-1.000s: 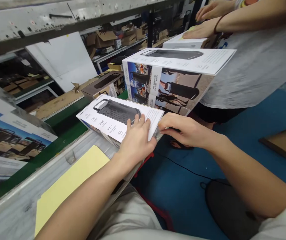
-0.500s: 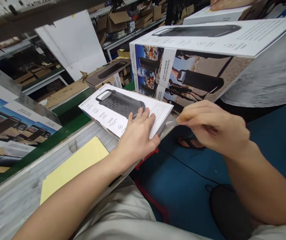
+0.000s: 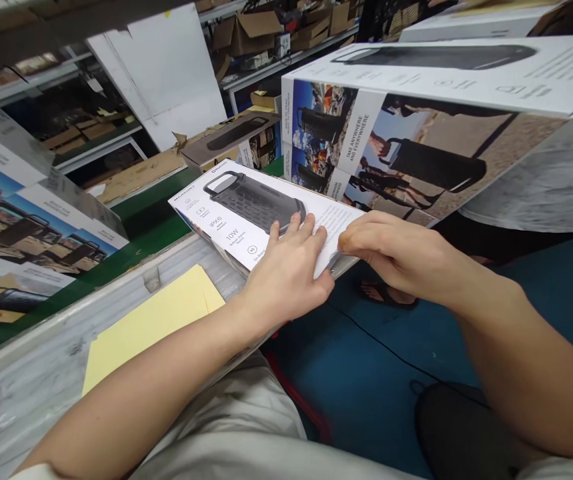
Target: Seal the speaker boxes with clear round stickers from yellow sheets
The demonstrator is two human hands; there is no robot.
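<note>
Here at the counter's [image 3: 31, 380] front edge, the box [image 3: 253, 203] lies printed face up, its right end right at the rim. Your left hand [image 3: 289, 270] is spread wide, palm down on top. Your right hand [image 3: 391, 257] is narrow, fingertips bunched at that right end; whether they grip anything, I can't tell. Progress? The top looks flat and closed, so that part seems done; the right end looks like what's left, its seal hidden. The yellow sheets [image 3: 151, 313] lie untouched on the counter, beside your left forearm.
</note>
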